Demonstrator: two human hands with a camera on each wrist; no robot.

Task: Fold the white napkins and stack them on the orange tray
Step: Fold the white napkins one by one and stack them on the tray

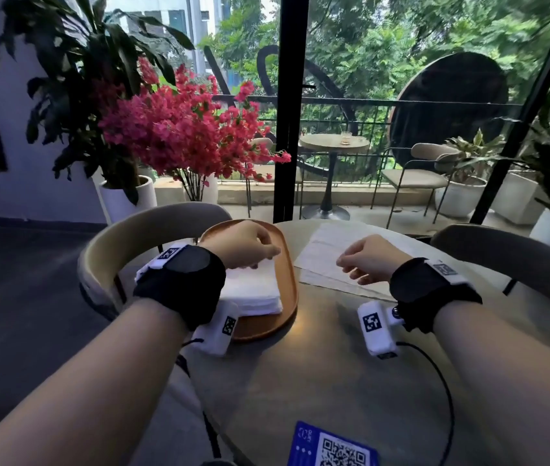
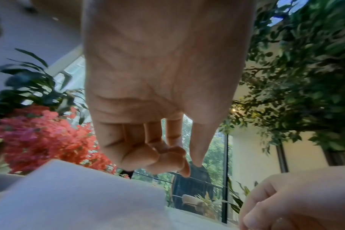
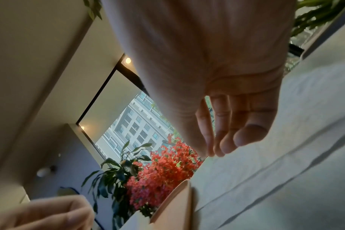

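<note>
An oval orange tray [image 1: 263, 327] sits on the left of the round table and carries a stack of folded white napkins [image 1: 253, 290]. My left hand [image 1: 267, 257] hovers just over the far end of that stack, fingers loosely curled and holding nothing. The left wrist view shows the same curled fingers [image 2: 173, 161] above the white stack [image 2: 85, 199]. Unfolded white napkins [image 1: 324, 243] lie flat to the right of the tray. Above their near edge hangs my right hand [image 1: 351, 264], fingers relaxed and empty. The right wrist view shows these fingers [image 3: 226, 143] over the flat napkin [image 3: 286, 171], beside the tray rim [image 3: 173, 205].
A blue QR card [image 1: 332, 445] lies at the table's near edge. A black cable [image 1: 441, 381] trails from the right wrist across the table [image 1: 300, 381]. Curved chair backs stand at the left [image 1: 132, 230] and right [image 1: 519, 250]. Pink flowers [image 1: 183, 129] stand behind the left chair.
</note>
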